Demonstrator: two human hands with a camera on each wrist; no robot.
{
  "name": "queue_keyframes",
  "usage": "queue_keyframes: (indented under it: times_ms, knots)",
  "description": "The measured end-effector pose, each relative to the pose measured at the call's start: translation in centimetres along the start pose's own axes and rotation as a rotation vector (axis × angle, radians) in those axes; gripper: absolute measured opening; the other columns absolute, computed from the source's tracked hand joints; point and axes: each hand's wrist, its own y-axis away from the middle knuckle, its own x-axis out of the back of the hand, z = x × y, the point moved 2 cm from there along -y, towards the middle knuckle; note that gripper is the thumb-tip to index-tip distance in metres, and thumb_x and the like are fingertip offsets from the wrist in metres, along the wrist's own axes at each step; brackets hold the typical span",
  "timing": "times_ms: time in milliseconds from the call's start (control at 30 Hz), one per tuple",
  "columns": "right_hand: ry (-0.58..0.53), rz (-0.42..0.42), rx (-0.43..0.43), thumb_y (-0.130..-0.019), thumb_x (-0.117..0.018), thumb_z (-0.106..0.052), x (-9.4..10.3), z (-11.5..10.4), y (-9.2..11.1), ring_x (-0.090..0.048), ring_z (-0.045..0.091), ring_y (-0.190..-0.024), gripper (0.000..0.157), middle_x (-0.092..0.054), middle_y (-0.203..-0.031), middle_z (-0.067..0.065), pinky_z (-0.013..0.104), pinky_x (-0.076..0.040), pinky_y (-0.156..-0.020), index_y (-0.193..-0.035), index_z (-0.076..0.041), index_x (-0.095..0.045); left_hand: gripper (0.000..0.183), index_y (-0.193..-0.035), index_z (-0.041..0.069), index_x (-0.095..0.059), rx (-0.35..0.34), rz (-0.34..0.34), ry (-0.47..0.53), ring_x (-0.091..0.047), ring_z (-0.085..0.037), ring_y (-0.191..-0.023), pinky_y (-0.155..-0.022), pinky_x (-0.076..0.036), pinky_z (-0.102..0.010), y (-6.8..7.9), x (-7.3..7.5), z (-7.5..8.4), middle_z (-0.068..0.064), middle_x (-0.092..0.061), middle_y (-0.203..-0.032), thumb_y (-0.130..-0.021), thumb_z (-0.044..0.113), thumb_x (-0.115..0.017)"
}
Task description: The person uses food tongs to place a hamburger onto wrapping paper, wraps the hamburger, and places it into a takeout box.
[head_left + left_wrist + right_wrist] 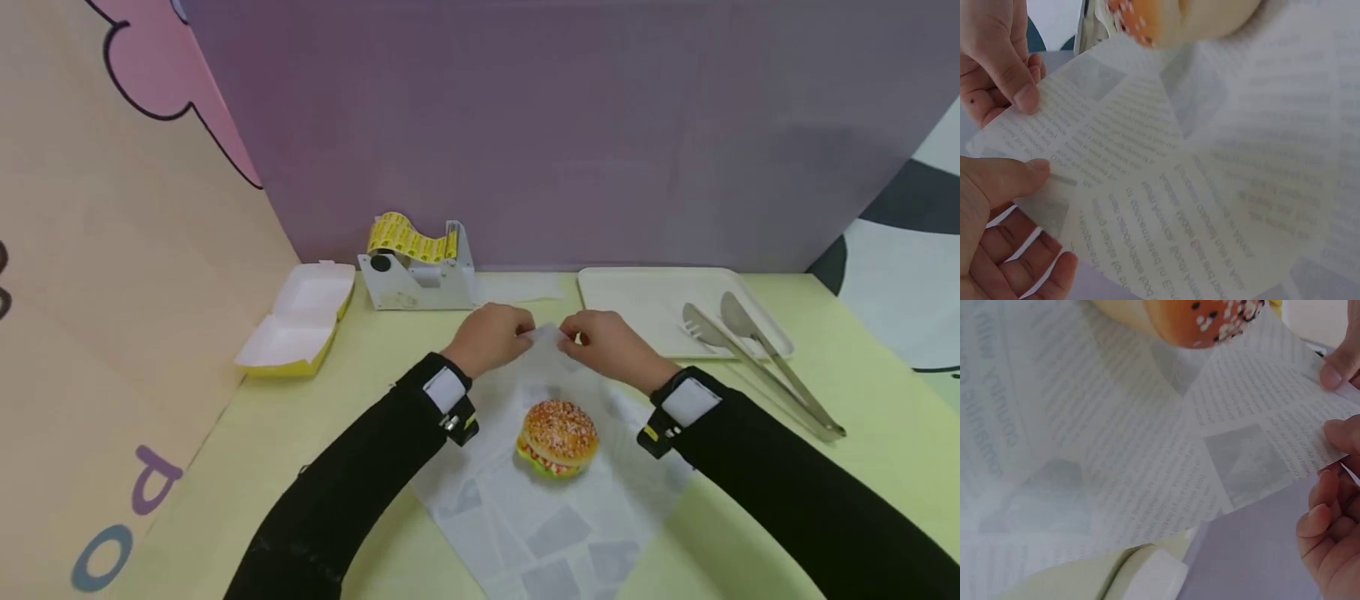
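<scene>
A sheet of newsprint-patterned wrapping paper [517, 533] lies cornerwise on the table, its far corner lifted. Left of that corner, my left hand [491, 337] pinches the edge between thumb and fingers. My right hand [611, 346] pinches the same corner from the right, a short gap away. In the left wrist view the thumb of the left hand [997, 212] lies on top of the paper with fingers beneath. The right hand [1338, 506] grips likewise in the right wrist view. A sesame-topped hamburger [558, 437] with lettuce showing sits on the middle of the paper.
An open yellow-and-white takeaway box [296, 321] stands at the far left. Beside it is a dispenser [420, 279] with a roll of yellow labels [405, 237]. At right, metal tongs [765, 358] lie across a white tray [637, 300]. A purple panel [525, 133] rises behind.
</scene>
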Motion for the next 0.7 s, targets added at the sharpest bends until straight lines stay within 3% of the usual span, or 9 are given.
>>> queue_keyframes:
  times_ms: [267,433,700]
  knots:
    - [0.092,0.142,0.223,-0.089,-0.068,-0.004,1.1,-2.2,2.4,-0.049,0.010,-0.068,0.007,-0.062,-0.084,0.001,0.029,-0.043,-0.059,-0.095,-0.006,-0.070,0.011,-0.083,0.011,-0.065,-0.167,0.045,-0.036,-0.055,-0.013,-0.066,-0.062,-0.041,-0.025,1.9,0.6,2.0,-0.003,-0.064,-0.076,-0.093,0.016,-0.066]
    - [0.125,0.166,0.270,-0.088,-0.070,-0.004,1.0,-2.6,3.8,-0.052,0.008,-0.071,0.009,-0.063,-0.087,0.000,0.027,-0.046,-0.061,-0.096,-0.008,-0.070,0.010,-0.097,0.011,-0.075,-0.238,0.047,-0.040,-0.063,-0.012,-0.079,-0.069,-0.050,-0.025,3.3,0.8,2.9,-0.001,-0.070,-0.090,-0.093,0.017,-0.067]
    - [0.169,0.191,0.363,-0.082,-0.074,-0.001,1.1,-3.1,6.7,-0.054,0.006,-0.072,0.016,-0.062,-0.089,-0.004,0.024,-0.047,-0.061,-0.093,-0.012,-0.068,0.012,-0.101,0.012,-0.074,-0.343,0.041,-0.041,-0.063,-0.010,-0.081,-0.070,-0.049,-0.022,5.3,0.9,4.5,0.001,-0.070,-0.092,-0.090,0.013,-0.069]
